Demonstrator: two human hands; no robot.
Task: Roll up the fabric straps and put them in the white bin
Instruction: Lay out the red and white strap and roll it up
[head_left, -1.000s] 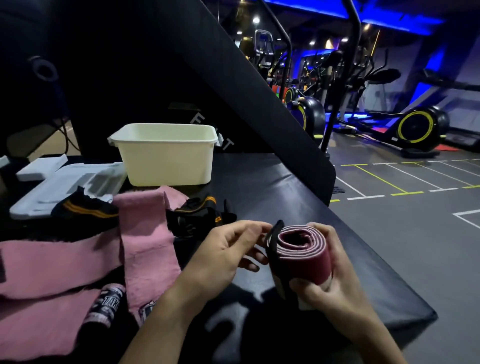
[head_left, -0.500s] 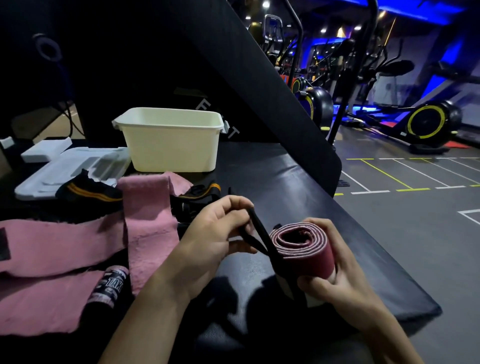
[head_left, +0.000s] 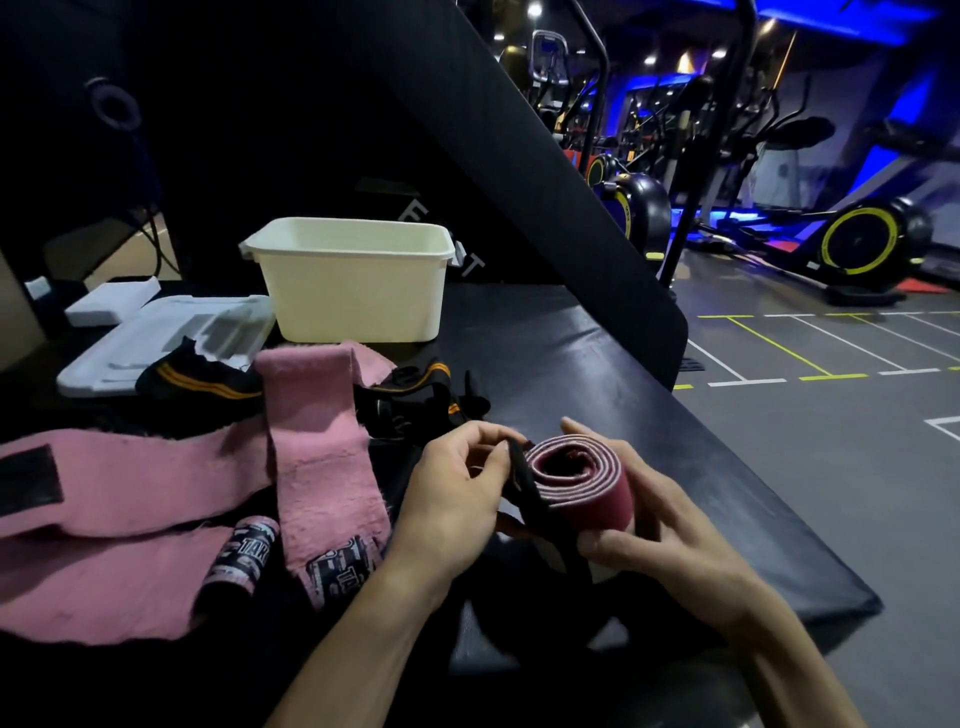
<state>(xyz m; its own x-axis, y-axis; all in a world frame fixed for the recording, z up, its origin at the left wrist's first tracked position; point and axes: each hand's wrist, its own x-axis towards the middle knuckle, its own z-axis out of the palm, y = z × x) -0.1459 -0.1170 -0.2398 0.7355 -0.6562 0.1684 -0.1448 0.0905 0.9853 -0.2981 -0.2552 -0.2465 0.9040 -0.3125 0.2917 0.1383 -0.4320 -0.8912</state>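
Right hand (head_left: 670, 540) fingers curl round rolled pink strap (head_left: 576, 480); left hand (head_left: 457, 493) fingers pinch its black end tab (head_left: 522, 475). White bin (head_left: 353, 280) well beyond fingers on tabletop (head_left: 597, 374).

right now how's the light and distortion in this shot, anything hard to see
Head view: dim, blue gym lighting behind; the wide lens bends the floor lines at right. The rolled strap and white bin read clearly; the black straps melt into the dark table.

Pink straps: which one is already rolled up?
The pink strap held between the left hand and right hand; the other pink straps lie flat, unrolled, on the black bench.
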